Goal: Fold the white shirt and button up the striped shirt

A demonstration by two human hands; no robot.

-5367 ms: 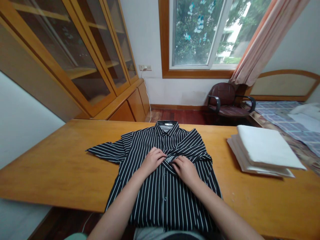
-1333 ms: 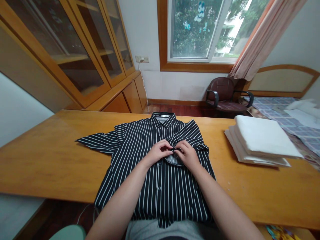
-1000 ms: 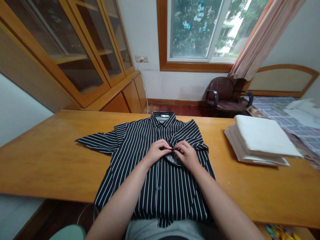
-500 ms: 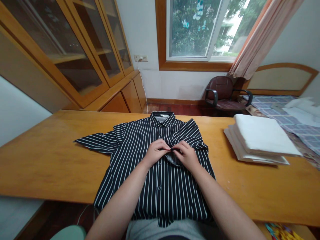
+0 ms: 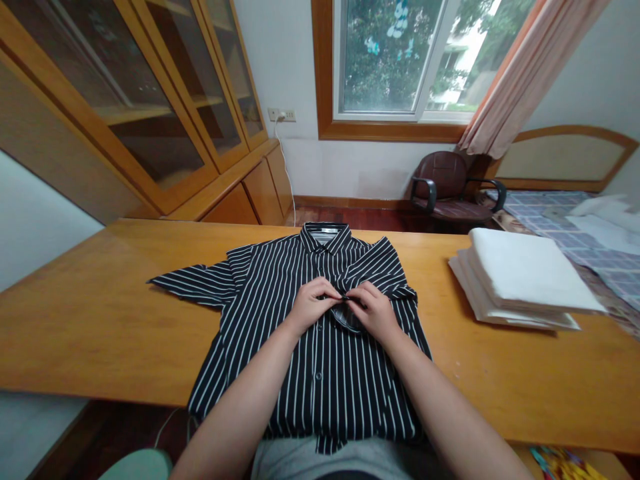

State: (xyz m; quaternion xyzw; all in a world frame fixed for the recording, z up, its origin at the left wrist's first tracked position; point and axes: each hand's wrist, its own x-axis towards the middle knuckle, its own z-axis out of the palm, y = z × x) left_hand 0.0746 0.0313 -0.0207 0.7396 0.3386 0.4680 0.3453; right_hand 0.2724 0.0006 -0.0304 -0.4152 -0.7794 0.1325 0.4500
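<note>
A black shirt with white stripes (image 5: 280, 287) lies flat on the wooden table (image 5: 100, 320), collar away from me. Its lower buttons are closed and its right sleeve is folded in over the chest. My left hand (image 5: 310, 308) and my right hand (image 5: 376, 311) meet at the shirt's front placket, mid-chest. Both pinch the placket edges together with thumbs and fingertips, where the front gapes and grey lining shows. Whatever sits between the fingertips is too small to make out.
A stack of folded white cloth (image 5: 520, 280) lies on the table to the right. Beyond the table stand a dark armchair (image 5: 450, 190), a glass-door cabinet (image 5: 150, 113) on the left and a bed (image 5: 590, 220) at far right.
Since 5.4 s ago both hands moved up the placket and went from pressing flat to pinching it. Over the last second they have barely moved.
</note>
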